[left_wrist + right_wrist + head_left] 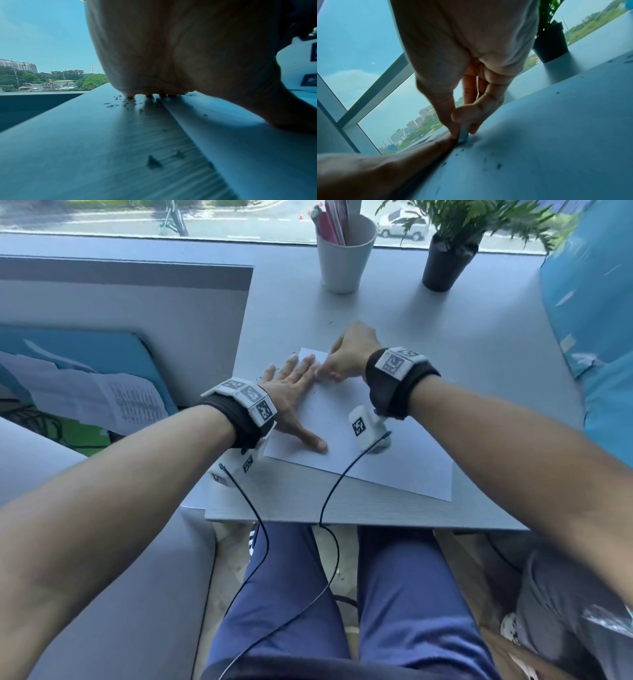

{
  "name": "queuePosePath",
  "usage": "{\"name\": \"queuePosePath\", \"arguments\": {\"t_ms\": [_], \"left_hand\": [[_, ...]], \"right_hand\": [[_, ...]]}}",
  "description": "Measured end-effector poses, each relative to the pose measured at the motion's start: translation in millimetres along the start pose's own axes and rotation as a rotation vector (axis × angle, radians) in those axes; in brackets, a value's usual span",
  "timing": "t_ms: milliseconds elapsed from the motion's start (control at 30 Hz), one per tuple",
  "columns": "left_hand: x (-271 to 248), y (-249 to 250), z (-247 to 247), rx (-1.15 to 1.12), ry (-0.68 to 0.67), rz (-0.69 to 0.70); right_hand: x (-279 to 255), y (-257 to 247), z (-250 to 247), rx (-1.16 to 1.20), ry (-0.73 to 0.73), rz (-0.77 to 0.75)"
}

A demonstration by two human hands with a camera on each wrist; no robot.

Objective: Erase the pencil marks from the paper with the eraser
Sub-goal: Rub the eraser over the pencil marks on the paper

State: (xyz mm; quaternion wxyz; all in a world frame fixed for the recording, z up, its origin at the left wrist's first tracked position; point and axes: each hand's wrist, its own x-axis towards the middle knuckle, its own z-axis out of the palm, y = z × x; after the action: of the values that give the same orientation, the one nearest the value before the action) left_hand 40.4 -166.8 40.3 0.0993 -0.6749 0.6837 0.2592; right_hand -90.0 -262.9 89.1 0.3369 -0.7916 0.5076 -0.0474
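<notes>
A white sheet of paper (pixel 394 460) lies tilted on the grey table (pixel 479 371). My left hand (pixel 294 392) lies flat on the paper's left part, fingers straight and spread, thumb pointing toward me. Just to its right, my right hand (pixel 346 354) pinches a small pale eraser (pixel 463 133) between thumb and fingers, its tip down on the paper (pixel 547 142) beside my left hand's fingers. Dark eraser crumbs (pixel 120 102) lie scattered on the table by the left fingertips and on the sheet (pixel 498 165). No pencil marks can be made out.
A white cup (pixel 344 254) holding pens and a black plant pot (pixel 445 263) stand at the back of the table by the window. A blue bag (pixel 596 320) leans at the right. A grey divider (pixel 137 313) rises at the left. Two cables (pixel 329 501) hang over the front edge.
</notes>
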Motion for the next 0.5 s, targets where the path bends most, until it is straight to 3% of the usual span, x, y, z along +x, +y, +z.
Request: {"name": "queuePosePath", "arguments": {"t_ms": [67,200,233,400,500], "left_hand": [[0,-1,1,0.009,-0.001,-0.004],[2,-4,4,0.008,0.013,0.0],[2,-4,3,0.01,0.011,0.001],[1,-2,-1,0.004,-0.013,0.005],[2,-3,2,0.007,-0.007,0.007]], "right_hand": [[-12,1,7,0.029,0.017,-0.001],[-48,15,20,0.05,-0.262,0.004],[-44,14,17,0.055,-0.254,0.011],[-6,0,2,0.104,0.055,0.042],[-33,10,17,0.045,-0.088,0.015]]}}
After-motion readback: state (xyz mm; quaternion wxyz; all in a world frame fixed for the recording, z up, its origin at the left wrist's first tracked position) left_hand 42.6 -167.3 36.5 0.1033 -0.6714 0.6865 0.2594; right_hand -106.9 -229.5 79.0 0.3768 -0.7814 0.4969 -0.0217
